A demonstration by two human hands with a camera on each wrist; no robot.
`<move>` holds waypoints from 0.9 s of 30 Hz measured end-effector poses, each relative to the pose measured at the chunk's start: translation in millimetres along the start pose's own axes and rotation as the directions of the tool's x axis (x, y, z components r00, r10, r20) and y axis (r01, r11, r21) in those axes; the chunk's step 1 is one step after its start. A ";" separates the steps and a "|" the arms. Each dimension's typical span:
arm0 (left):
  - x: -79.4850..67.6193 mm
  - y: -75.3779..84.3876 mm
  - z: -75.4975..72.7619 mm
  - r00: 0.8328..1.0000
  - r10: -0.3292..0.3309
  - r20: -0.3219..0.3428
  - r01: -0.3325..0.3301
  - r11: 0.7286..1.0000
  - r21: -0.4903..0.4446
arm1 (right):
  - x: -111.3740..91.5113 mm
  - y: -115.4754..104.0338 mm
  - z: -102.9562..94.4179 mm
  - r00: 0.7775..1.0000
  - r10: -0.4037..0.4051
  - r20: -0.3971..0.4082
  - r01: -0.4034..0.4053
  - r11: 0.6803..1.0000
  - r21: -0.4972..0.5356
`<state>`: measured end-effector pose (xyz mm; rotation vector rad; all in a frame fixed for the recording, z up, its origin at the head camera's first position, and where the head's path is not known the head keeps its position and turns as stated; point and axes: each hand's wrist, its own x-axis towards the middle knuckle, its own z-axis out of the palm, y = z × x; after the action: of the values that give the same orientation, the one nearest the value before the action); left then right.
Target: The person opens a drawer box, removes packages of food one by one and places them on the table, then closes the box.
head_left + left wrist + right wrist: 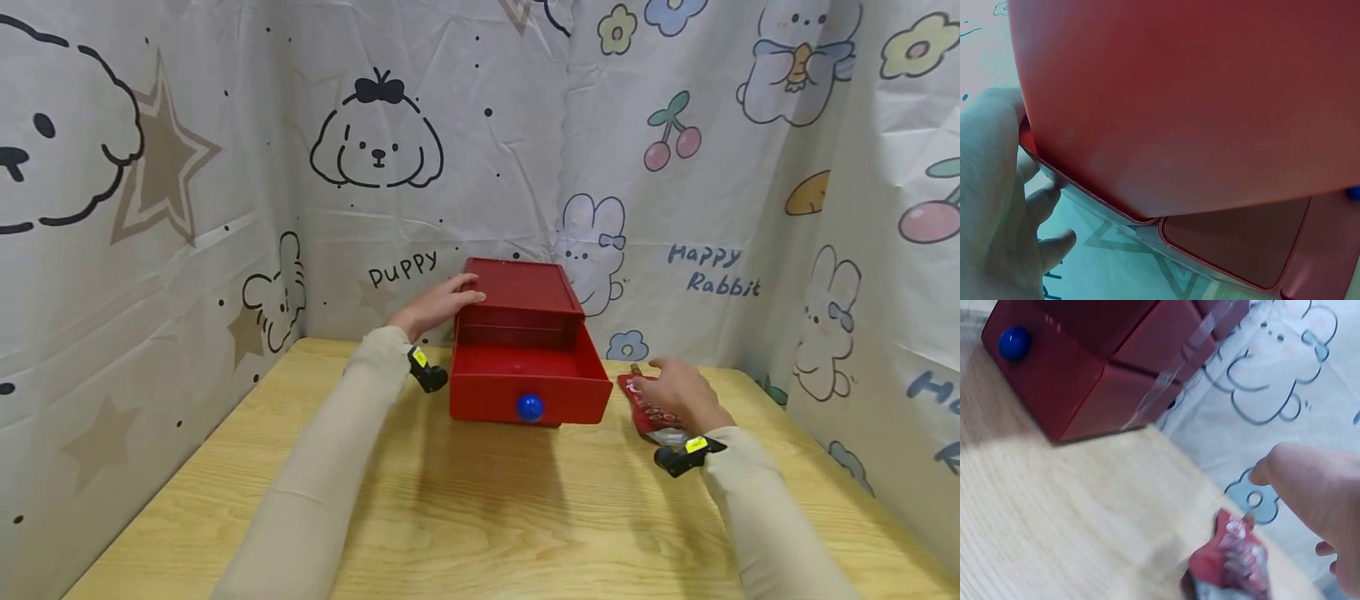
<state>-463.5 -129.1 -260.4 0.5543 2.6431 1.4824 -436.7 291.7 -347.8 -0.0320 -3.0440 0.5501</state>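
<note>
left hand [438, 307] is resting on red box [521, 285], fingers spread. right hand [681, 393] is hovering near packet [649, 415], thumb parted — likely reaching, next needing a pinch.

In the head view, pale creased cloth [465, 150] hangs from 9 through 12 to 3 o'clock. Printed on it: a brown star [159, 154] at 10, a puppy [378, 158] at 11, cherries [657, 156] near 2, "Happy Rabbit" [723, 286] at 3. A light wood-grain table [480, 533] spreads at 6.
</note>
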 end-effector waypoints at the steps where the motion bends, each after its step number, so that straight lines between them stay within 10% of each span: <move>1: 0.0 0.6 0.2 1.000 -0.001 0.002 0.001 1.000 0.001 | -0.2 -1.6 -4.0 1.000 -0.007 0.004 0.007 1.000 -0.002; 27: 0.3 0.9 1.8 1.000 -0.008 -0.009 0.008 1.000 0.000 | -42.2 -57.8 -103.6 0.968 -0.250 -0.004 0.248 0.963 -0.103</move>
<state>-463.1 -127.1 -260.6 0.5376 2.6483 1.4865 -390.0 272.5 -232.5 0.3359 -2.9913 0.3728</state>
